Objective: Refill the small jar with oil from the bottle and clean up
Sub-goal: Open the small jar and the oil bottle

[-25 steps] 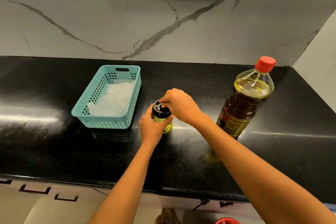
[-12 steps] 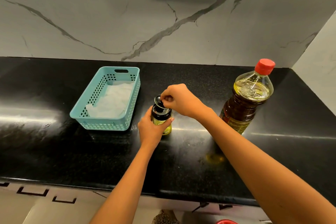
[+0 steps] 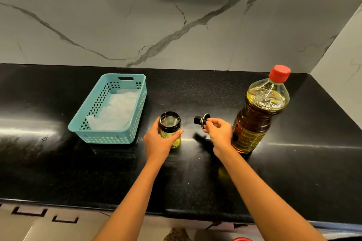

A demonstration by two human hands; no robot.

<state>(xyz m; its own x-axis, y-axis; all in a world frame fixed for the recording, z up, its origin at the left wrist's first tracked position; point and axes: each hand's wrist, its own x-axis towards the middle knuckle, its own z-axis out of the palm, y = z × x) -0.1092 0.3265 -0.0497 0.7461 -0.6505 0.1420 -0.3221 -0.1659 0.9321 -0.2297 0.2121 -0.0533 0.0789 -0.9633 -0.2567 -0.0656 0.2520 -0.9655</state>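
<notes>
Left grip [image 3: 158, 143] is wrapped round the jar [image 3: 170, 123], upright on the desk [image 3: 58, 162], mouth open, low on oil. Right grip [image 3: 219, 133] pinches the stopper [image 3: 200, 119], apparently off the desk. Bottle [image 3: 258, 119] stands upright just right of my right grip, the nearer one; red cap [image 3: 279, 73] on. I'd park the stopper first.

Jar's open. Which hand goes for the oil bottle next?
Probably right. The right hand is beside the bottle, but must first put down the lid it pinches; the left hand grips the jar, farther away.
</notes>
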